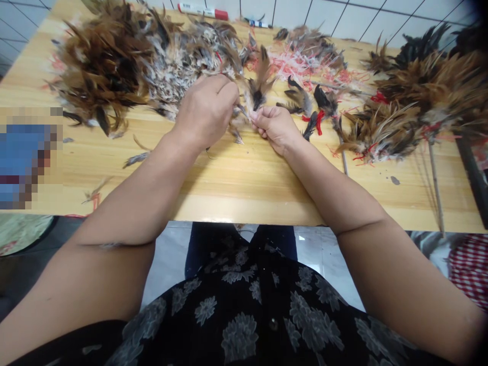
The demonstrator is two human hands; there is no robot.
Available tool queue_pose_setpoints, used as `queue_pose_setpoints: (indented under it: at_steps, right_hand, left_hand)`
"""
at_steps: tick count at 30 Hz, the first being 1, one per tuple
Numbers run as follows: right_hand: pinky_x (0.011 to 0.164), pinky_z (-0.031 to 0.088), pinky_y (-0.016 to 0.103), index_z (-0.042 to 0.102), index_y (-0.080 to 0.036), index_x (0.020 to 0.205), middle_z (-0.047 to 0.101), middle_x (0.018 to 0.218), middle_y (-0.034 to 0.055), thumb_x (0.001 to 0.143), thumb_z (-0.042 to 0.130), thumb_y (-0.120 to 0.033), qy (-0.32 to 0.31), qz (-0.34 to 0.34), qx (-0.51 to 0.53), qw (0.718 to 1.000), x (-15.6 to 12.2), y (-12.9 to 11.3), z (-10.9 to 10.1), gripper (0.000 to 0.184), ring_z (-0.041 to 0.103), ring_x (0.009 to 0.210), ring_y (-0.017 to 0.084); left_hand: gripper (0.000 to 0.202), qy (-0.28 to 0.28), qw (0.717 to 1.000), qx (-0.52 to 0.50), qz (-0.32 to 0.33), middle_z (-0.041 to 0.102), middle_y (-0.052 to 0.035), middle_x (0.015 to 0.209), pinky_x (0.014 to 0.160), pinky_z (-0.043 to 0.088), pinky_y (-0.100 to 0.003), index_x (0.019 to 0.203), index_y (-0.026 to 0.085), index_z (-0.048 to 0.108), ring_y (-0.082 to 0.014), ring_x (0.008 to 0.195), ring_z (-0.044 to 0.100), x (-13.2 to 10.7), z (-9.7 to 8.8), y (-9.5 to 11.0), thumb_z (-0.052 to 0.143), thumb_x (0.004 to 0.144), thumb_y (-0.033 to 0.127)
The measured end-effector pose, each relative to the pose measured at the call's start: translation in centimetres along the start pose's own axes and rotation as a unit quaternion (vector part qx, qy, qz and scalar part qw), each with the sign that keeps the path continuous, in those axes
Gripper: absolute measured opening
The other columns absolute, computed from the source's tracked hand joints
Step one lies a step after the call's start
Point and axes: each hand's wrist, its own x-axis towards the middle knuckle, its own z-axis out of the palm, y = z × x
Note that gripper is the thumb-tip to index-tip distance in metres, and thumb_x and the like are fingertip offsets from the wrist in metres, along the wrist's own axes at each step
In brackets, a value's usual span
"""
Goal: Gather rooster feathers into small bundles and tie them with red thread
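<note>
My left hand is closed in a pinch on loose feathers at the edge of a big heap of brown and grey feathers. My right hand is closed on the base of a small bunch of feathers that stands up between the two hands. Both hands rest over the wooden table, almost touching each other.
Small feather bundles tied with red string lie right of my hands. Feather dusters on thin sticks fill the right side. A marker lies at the far edge. A blurred blue patch sits at the left.
</note>
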Motion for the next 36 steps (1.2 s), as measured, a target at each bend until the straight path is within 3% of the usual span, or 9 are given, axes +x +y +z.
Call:
queue_pose_setpoints:
  at_steps: [4,12,19,22,26,28,30,32,36]
  right_hand:
    - [0.052,0.034,0.015,0.061,-0.023,0.081,0.061,0.067,-0.0054,0.104,0.111,-0.043,-0.02,0.013,0.01,1.0,0.2,0.0,-0.6,0.058,0.049,0.064,0.007]
    - [0.056,0.037,0.016,0.063,-0.021,0.083,0.063,0.07,-0.005,0.104,0.111,-0.034,-0.046,0.034,0.015,0.998,-0.1,-0.3,-0.6,0.054,0.051,0.066,0.007]
    - [0.06,0.04,0.017,0.063,-0.022,0.085,0.061,0.072,-0.0055,0.108,0.107,-0.031,-0.069,0.026,0.035,0.997,0.2,0.3,-0.9,0.051,0.052,0.068,0.008]
    - [0.058,0.037,0.016,0.058,-0.023,0.081,0.057,0.069,-0.0066,0.118,0.096,-0.028,-0.05,0.046,0.04,0.997,-0.1,-0.6,-0.5,0.053,0.048,0.065,0.006]
    - [0.056,0.033,0.014,0.057,-0.022,0.08,0.057,0.07,-0.008,0.119,0.092,-0.021,-0.018,0.077,0.07,0.994,-0.8,-2.0,0.1,0.053,0.044,0.061,0.003]
    - [0.056,0.035,0.014,0.058,-0.022,0.082,0.057,0.072,-0.0082,0.118,0.094,-0.02,-0.01,0.073,0.076,0.994,-0.9,-2.2,0.1,0.051,0.045,0.063,0.004]
    - [0.057,0.036,0.014,0.057,-0.022,0.083,0.056,0.073,-0.0079,0.121,0.09,-0.02,0.0,0.074,0.08,0.994,-0.8,-2.1,0.1,0.05,0.045,0.063,0.004]
    - [0.057,0.037,0.013,0.055,-0.023,0.083,0.057,0.073,-0.0075,0.124,0.084,-0.02,0.015,0.077,0.091,0.993,-0.7,-2.0,0.1,0.05,0.044,0.062,0.004]
    - [0.057,0.037,0.013,0.051,-0.024,0.086,0.057,0.074,-0.0084,0.122,0.089,-0.023,0.036,0.075,0.092,0.992,-0.5,-1.8,0.2,0.052,0.045,0.061,0.004]
  left_hand:
    - [0.023,0.007,0.999,-0.026,-0.018,0.085,-0.0165,0.147,0.152,0.032,-0.08,0.117,0.041,0.086,-0.0555,0.171,0.058,-0.2,0.5,0.4,0.072,0.108,0.058]
    - [0.023,0.033,0.999,-0.021,0.014,0.089,-0.015,0.13,0.153,0.04,-0.073,0.118,0.04,0.084,-0.0504,0.169,0.061,-0.9,0.9,1.0,0.067,0.118,0.056]
    - [0.032,0.002,0.999,0.024,0.022,0.086,-0.0122,0.155,0.151,0.044,-0.074,0.133,0.045,0.09,-0.0496,0.17,0.062,-1.2,0.2,2.0,0.062,0.118,0.05]
    - [0.038,0.043,0.997,0.046,0.054,0.078,-0.0123,0.171,0.152,0.042,-0.075,0.145,0.042,0.088,-0.0508,0.172,0.059,-1.3,0.0,1.8,0.069,0.113,0.047]
    - [0.044,0.103,0.993,0.039,0.034,0.071,-0.0135,0.179,0.157,0.026,-0.079,0.149,0.038,0.085,-0.0548,0.175,0.049,-1.3,-0.1,1.1,0.079,0.106,0.046]
    - [0.036,0.125,0.991,0.044,0.02,0.075,-0.0123,0.173,0.156,0.03,-0.076,0.143,0.039,0.085,-0.0524,0.173,0.052,-1.2,-0.2,0.9,0.076,0.109,0.047]
    - [0.03,0.136,0.99,0.035,0.005,0.08,-0.012,0.163,0.15,0.043,-0.072,0.136,0.037,0.085,-0.0496,0.164,0.06,-1.0,-0.2,0.7,0.072,0.112,0.051]
    - [0.029,0.103,0.994,0.013,-0.022,0.084,-0.0133,0.153,0.141,0.052,-0.07,0.126,0.034,0.085,-0.0482,0.151,0.069,-0.8,-0.2,0.6,0.073,0.11,0.056]
    - [0.026,-0.024,0.997,0.03,-0.07,0.088,-0.0153,0.136,0.135,0.056,-0.071,0.107,0.03,0.082,-0.0489,0.138,0.077,-0.7,0.7,1.2,0.074,0.107,0.055]
